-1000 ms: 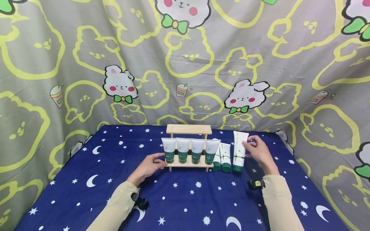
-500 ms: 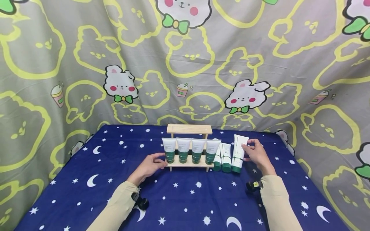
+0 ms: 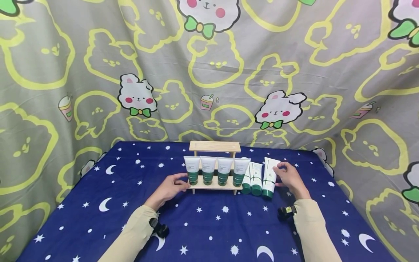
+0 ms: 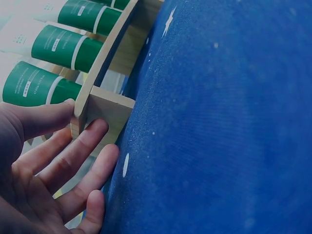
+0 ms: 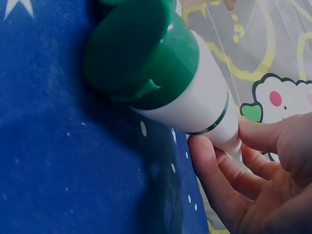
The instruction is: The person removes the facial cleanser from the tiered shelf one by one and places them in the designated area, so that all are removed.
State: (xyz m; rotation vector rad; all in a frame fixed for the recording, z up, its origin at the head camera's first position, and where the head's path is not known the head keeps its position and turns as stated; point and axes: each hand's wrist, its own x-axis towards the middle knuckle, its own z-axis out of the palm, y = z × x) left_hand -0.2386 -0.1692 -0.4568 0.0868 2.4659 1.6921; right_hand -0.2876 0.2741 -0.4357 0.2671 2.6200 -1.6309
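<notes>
At the left end of a small wooden stepped rack, my left hand grips the lower board, thumb on top and fingers under the edge. Several white-and-green squeeze tubes stand cap down in a row on that board. My right hand pinches the side of a larger white squeeze tube with a green cap. It leans with its cap low, close over the cloth. Just left of it are two similar white tubes, one partly hidden behind the row.
A dark blue cloth with white moons and stars covers the table. Behind it hangs a grey curtain with yellow outlines and rabbit faces. The rack's upper board stands behind the row of tubes.
The larger tube in my right hand has moved down and slightly left, nearer the two other white tubes. My left hand has stayed at the rack's end.
</notes>
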